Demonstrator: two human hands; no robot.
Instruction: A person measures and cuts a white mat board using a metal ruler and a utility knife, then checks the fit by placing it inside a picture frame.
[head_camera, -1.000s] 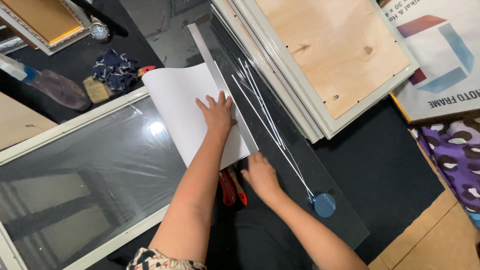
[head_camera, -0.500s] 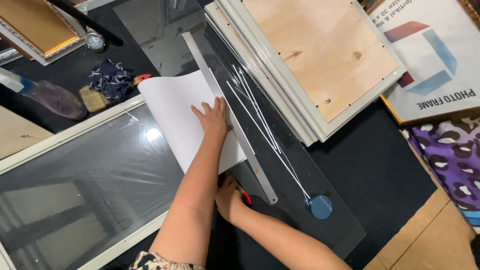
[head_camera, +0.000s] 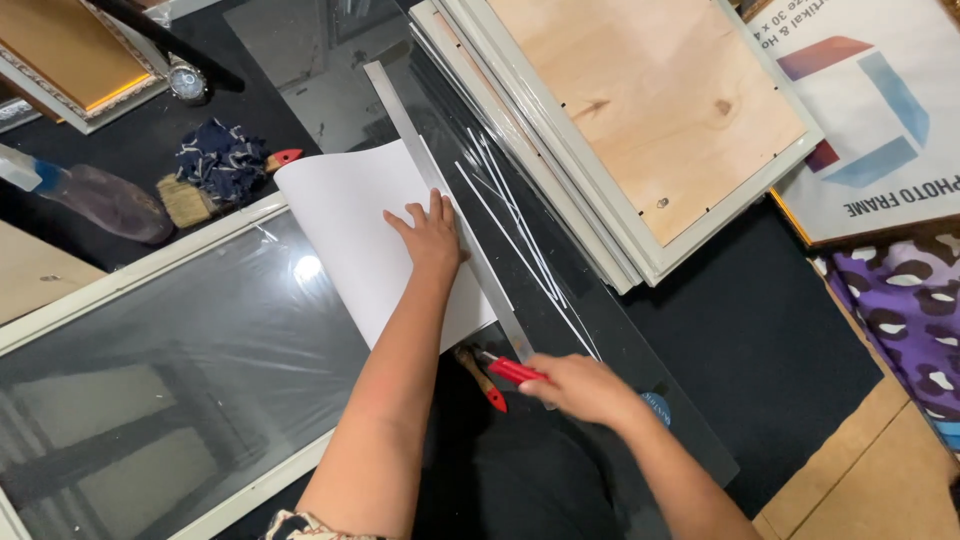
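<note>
Left hand (head_camera: 432, 235) spread flat on white sheet (head_camera: 375, 235) (beside metal ruler (head_camera: 450, 210)), right hand (head_camera: 580, 388) gripping red cutter (head_camera: 512, 369) at ruler's near end

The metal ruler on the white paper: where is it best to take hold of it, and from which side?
Probably at the far, free end of the metal ruler, from above, pinching its two long edges. It lies flat and thin. The left hand presses its middle, and the right hand holds a red cutter at its near end.
</note>
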